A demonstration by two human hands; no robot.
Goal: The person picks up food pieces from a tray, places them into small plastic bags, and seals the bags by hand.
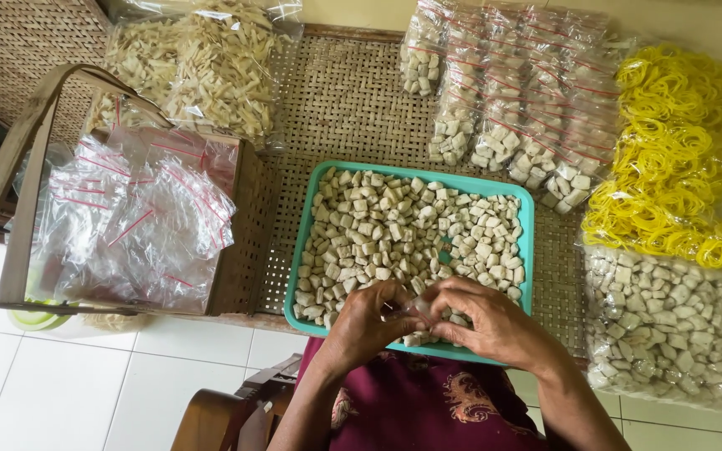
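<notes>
Between both hands (pixel 428 321), over the teal tray (pixel 528 250), seemingly a small bag (pixel 419 309).

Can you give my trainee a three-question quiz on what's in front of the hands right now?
1. True or false: the teal tray is filled with yellow rubber bands.
2. Multiple choice: where do the empty zip bags lie? A) in the woven basket to the left of the tray; B) on the tray; C) on the floor tiles.
3. Short answer: what do the left hand and right hand hold between them?

Key
1. False: it holds pale cracker pieces; the rubber bands are in a bag at the right.
2. A.
3. A small clear bag, held over the tray's near edge; its contents are hard to make out.
</notes>
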